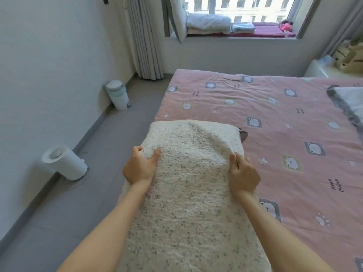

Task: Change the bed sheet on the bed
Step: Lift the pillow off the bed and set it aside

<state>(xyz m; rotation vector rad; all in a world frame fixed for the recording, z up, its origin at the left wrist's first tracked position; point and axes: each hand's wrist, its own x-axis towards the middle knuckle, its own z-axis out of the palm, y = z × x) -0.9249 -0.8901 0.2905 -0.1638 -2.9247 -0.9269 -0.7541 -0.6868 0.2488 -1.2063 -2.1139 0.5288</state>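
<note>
Floor, left: white cylinder unit (64, 163), pedal bin (117, 95) by the wall. Our left hand (140, 166) grips the speckled pillow (188, 193) by its left edge, fingers curled; our right hand (243, 173) pinches its right edge. Pillow overlaps the left edge of the pink bear-print sheet (275, 118), which covers the bed.

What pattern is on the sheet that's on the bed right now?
Pink sheet with small cartoon bear faces in grey and yellow squares; seen in the head view.
</note>
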